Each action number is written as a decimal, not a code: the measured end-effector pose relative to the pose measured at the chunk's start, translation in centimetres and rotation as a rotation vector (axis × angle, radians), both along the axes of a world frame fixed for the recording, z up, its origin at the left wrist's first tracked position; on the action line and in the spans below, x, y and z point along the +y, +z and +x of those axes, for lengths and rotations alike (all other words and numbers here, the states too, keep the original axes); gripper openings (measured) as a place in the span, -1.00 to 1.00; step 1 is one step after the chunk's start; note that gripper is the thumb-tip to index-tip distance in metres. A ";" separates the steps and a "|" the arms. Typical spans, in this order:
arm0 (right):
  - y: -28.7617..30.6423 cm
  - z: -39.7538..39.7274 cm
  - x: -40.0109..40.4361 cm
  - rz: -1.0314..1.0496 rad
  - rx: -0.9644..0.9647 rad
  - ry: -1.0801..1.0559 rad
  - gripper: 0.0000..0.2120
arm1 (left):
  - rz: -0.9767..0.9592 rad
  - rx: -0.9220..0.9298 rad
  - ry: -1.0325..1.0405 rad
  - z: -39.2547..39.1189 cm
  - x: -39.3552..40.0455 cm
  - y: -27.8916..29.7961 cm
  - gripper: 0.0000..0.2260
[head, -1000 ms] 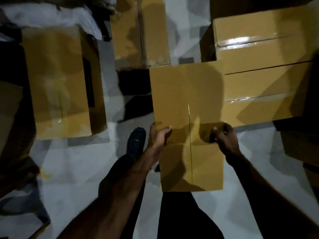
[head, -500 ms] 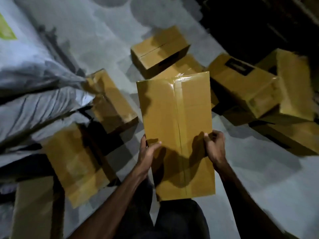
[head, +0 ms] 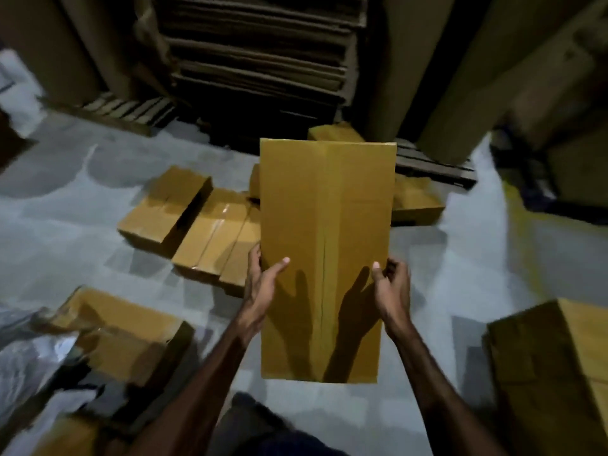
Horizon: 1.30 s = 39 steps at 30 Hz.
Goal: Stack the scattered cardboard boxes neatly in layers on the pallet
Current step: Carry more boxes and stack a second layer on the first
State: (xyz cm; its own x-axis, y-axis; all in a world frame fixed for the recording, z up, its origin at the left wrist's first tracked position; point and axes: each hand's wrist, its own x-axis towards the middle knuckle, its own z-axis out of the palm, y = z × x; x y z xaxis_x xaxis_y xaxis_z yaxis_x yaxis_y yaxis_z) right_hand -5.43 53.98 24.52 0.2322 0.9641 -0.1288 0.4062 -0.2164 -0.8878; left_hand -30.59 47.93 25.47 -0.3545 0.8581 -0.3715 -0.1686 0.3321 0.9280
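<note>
Above the grey floor [head: 493, 258], the left hand [head: 263, 284] and right hand [head: 391, 287] grip the long box [head: 325, 225] by its sides, hiding part of the boxes on the floor [head: 204, 232] before stacked flat cardboard [head: 263, 60].

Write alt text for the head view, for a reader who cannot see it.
Two hands, left hand and right hand, hold a long taped box by its sides above a grey floor. More boxes lie scattered on the floor, with a pallet and stacked flat cardboard beyond.
</note>
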 end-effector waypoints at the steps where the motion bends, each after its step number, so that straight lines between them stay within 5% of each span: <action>1: 0.4 2.0 -1.2 0.013 0.016 -0.051 -0.68 | 0.016 0.046 -0.044 1.5 0.9 0.0 -0.12; 6: 1.0 12.1 -7.0 0.112 0.082 -0.260 -0.81 | 0.105 0.191 -0.270 11.3 2.3 3.5 -0.20; 13: 3.2 23.9 -15.2 0.189 0.172 -0.470 -0.60 | 0.144 0.296 -0.509 24.7 3.3 5.3 -0.39; 22: 7.6 35.2 -23.8 0.255 0.096 -0.792 -0.48 | 0.226 0.365 -0.953 42.1 3.0 7.6 -0.14; 28: 8.4 39.1 -29.1 0.265 0.028 -1.115 -0.44 | 0.368 0.440 -1.223 53.5 1.2 9.0 -0.18; 39: 6.6 41.6 -35.5 0.114 -0.039 -1.557 -0.38 | 0.332 0.285 -1.668 67.7 -3.1 7.5 -0.01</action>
State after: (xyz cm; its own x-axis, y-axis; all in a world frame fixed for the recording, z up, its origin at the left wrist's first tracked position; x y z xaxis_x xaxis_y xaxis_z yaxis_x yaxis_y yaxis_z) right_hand 36.16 18.50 31.15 0.9752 -0.2167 -0.0449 -0.1236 -0.3650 -0.9227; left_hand 37.08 44.87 32.96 0.9100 0.3607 -0.2046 0.3005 -0.2333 0.9248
